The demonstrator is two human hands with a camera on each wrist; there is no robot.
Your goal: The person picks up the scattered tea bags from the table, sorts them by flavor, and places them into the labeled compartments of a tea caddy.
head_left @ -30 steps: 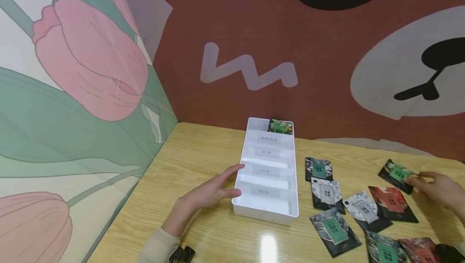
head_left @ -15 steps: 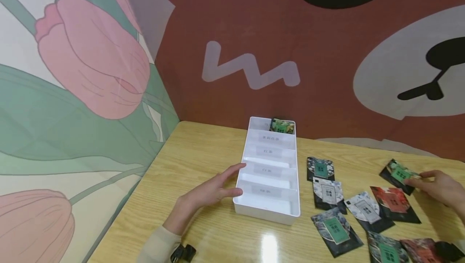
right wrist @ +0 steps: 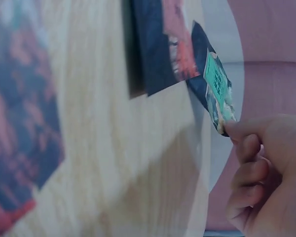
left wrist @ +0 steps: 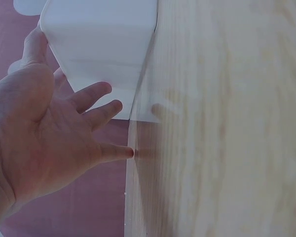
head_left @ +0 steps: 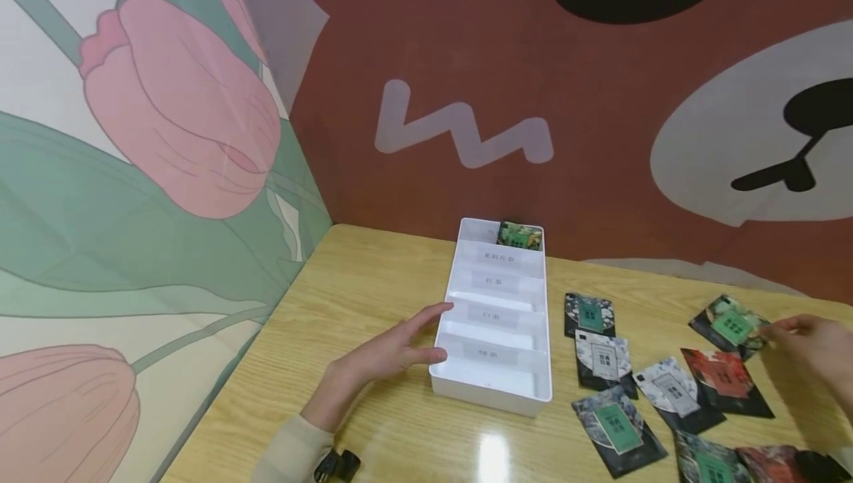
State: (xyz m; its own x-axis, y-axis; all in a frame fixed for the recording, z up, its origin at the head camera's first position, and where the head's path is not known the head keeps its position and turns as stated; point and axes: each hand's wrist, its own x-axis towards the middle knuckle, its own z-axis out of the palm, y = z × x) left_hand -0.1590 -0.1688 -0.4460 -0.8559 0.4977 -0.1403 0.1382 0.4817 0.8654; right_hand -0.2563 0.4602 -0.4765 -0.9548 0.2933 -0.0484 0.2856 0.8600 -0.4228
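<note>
My right hand pinches one corner of a green-and-black tea packet at the right of the table; in the right wrist view the same packet tilts up from the tabletop, its corner between thumb and curled fingers. With fingers spread, my left hand rests its thumb and forefinger at the left rim of a white compartment box. The left wrist view shows the palm beside the box's side wall. Another green packet stands in the box's farthest compartment, whose dividers bear printed labels.
Right of the box lie several packets: a dark floral one, white-topped ones, green-labelled ones and red ones. The wooden table meets a painted brown wall behind and a flowered wall at left.
The green packet in my right hand has shifted slightly left and turned, its face showing more toward the head camera. My left hand stays at the box.
</note>
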